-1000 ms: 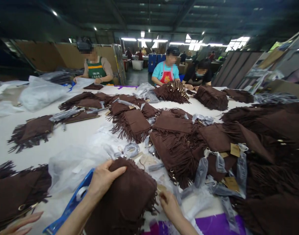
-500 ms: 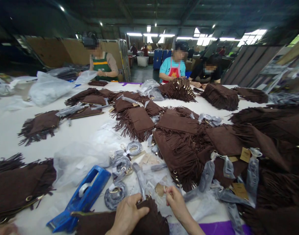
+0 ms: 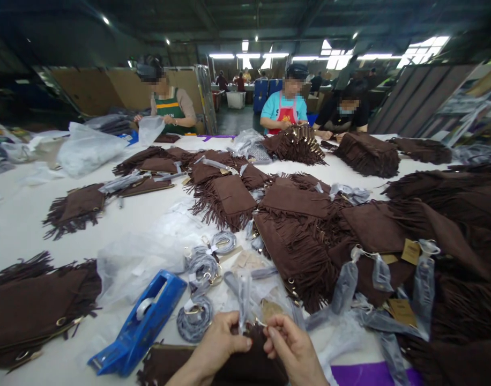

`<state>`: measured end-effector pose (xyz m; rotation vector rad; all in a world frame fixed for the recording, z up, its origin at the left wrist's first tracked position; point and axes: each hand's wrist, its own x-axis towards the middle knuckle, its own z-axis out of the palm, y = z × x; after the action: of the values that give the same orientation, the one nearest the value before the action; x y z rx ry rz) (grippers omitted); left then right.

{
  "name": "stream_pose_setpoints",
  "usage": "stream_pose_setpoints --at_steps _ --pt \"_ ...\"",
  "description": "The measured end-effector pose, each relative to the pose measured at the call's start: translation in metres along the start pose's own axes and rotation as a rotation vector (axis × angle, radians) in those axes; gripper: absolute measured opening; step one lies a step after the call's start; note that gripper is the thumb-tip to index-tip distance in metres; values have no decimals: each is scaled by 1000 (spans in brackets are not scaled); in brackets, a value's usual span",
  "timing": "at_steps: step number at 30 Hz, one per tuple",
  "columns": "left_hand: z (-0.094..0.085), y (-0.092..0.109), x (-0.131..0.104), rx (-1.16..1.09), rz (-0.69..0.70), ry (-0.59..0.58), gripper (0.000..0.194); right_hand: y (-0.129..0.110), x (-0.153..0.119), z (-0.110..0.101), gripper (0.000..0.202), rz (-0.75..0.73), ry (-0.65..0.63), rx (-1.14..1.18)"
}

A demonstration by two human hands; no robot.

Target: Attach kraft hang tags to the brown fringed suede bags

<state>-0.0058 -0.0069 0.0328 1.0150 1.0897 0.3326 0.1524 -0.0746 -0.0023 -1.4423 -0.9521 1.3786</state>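
At the table's near edge lies a brown fringed bag (image 3: 245, 370), partly hidden by my hands. My left hand (image 3: 219, 343) is closed on the bag's corner, thumb and fingers pinched where a plastic-wrapped strip (image 3: 244, 300) stands up. Just to the right, my right hand (image 3: 289, 346) is closed in a pinch on a thin white string (image 3: 260, 321) by that same corner. A tan paper tag (image 3: 270, 309) shows behind the fingertips. Left of my left hand are coiled grey straps (image 3: 194, 318) with metal clips.
A blue tape dispenser (image 3: 139, 321) stands at the near left, beside another fringed bag (image 3: 32, 311). Brown bags (image 3: 297, 246) with wrapped straps and tags are heaped across the middle and right. Clear plastic bags (image 3: 136, 262) lie about. Several people work across the table.
My right hand has moved left and closer to my left hand, bringing the string to the bag's corner. The wrapped strip now stands more upright. The view has shifted slightly.
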Motion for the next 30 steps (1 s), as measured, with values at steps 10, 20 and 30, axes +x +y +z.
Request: stream_pose_setpoints --at_steps 10,20,30 --pt "2 5 -4 -161 -119 -81 38 -3 -9 -12 34 -101 -12 -340" --pt "3 1 -2 -212 -116 -89 42 2 -12 -7 17 -317 107 -595" --pt "2 -6 -1 -153 -77 -105 45 6 -6 -7 19 -457 -5 -673"
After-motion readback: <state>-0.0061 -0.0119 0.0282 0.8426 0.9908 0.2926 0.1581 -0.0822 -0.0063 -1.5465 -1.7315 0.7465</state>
